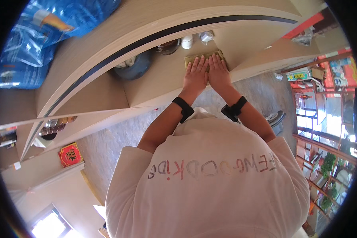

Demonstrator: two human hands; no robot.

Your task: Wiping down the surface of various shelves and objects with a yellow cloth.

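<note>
A folded yellow-green cloth point(191, 59) lies flat on a wood-toned shelf board point(166, 71) inside a cabinet. My left hand point(196, 73) rests palm down on its left part, fingers spread. Right beside it, my right hand point(218, 71) presses flat on the cloth's right part, with its fingers closer together. Neither hand is curled around the cloth. Behind the cloth stand a white lidded bottle point(186, 42) and a small clear-wrapped item point(206, 36). Further left are a dark round glass-like dish point(168, 47) and a blue-grey bowl point(135, 67) with pale contents.
Above, a shelf edge with a black strip point(166, 35) curves across the view. Blue plastic packs point(29, 44) lie on the upper shelf. An upright panel point(247, 44) bounds the compartment at right. A red box point(70, 154) sits at lower left; a rack point(321, 136) stands far right.
</note>
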